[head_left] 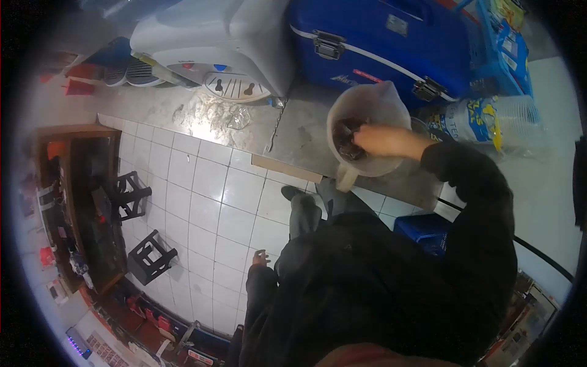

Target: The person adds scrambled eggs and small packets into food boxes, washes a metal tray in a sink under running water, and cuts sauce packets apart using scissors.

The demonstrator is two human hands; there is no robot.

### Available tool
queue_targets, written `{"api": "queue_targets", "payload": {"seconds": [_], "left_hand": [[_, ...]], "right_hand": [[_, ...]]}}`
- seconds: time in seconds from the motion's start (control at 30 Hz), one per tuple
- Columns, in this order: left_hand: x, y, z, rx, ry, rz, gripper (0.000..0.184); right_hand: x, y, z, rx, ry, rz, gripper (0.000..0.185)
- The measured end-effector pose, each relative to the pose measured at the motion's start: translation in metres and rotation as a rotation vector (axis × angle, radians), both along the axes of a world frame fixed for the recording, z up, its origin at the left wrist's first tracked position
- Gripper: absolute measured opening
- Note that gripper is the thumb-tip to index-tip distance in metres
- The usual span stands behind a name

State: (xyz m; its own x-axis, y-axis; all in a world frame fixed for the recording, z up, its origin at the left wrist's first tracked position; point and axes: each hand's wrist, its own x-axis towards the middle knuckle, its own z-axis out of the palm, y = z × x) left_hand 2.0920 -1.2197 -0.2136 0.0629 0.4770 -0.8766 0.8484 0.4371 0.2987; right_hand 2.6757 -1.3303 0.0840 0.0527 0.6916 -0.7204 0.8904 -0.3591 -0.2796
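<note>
A whitish translucent plastic pitcher (pixel 391 104) stands on the counter, its spout at the far side and its handle towards me. My right hand (pixel 382 142) reaches inside it, fingers closed and pointing down at dark contents (pixel 348 139). Whatever the fingers grip is hidden among those contents, which are too blurred to name. Low beside my body hangs my left hand (pixel 261 258), away from the counter, fingers loosely apart with nothing in them.
Behind the pitcher sits a blue cooler box (pixel 379 55), with a white water dispenser (pixel 208 49) to its left. Stacked plastic cups (pixel 489 119) lie to the right on the metal counter (pixel 299 122). Black stools (pixel 151 257) stand on the tiled floor.
</note>
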Motion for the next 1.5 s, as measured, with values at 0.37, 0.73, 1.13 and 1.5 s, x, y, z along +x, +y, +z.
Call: {"api": "queue_targets", "payload": {"seconds": [0.37, 0.73, 1.13, 1.5], "left_hand": [[0.035, 0.001, 0.001, -0.067, -0.205, 0.04, 0.024], [0.038, 0.045, 0.009, 0.15, -0.315, -0.127, 0.027], [0.04, 0.048, -0.015, -0.085, -0.271, -0.039, 0.027], [0.294, 0.137, 0.185, 0.4, -0.963, -0.417, 0.029]], "right_hand": [[0.008, 0.02, -0.008, -0.213, 0.006, 0.128, 0.04], [-0.001, 0.031, -0.006, -0.335, 0.03, -0.01, 0.036], [-0.001, 0.014, -0.041, 0.353, 0.021, -0.231, 0.029], [-0.021, -0.005, 0.108, 0.654, 0.018, -0.548, 0.014]]}}
